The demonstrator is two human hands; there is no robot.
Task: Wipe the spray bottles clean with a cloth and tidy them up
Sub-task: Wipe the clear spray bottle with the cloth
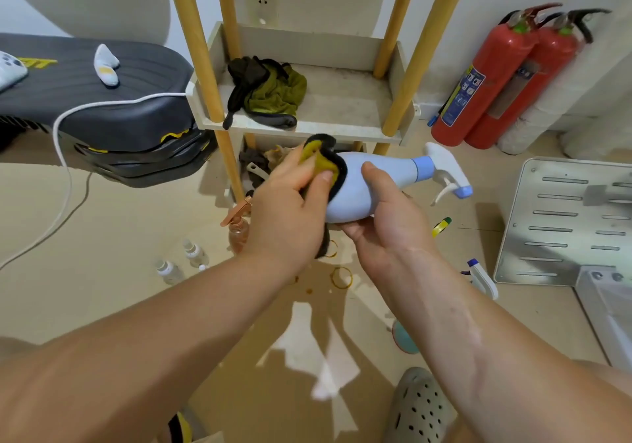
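Note:
A pale blue spray bottle [379, 172] with a white trigger head lies on its side in the air, nozzle pointing right. My right hand [383, 216] grips its fat base from below and in front. My left hand [290, 210] presses a yellow-and-black cloth [325, 162] against the bottle's bottom end. On the floor stand a pink bottle with a copper sprayer [237, 227], two small clear spray bottles [181, 261] and a white-and-blue sprayer [482, 276] partly hidden behind my right forearm.
A wooden-legged shelf unit [342, 127] stands ahead, with an olive and black rag [270, 93] on its tray. Two red fire extinguishers [496, 83] lean at the right wall. A black seat [102, 107] with a white cable is left, a perforated metal panel [564, 223] right.

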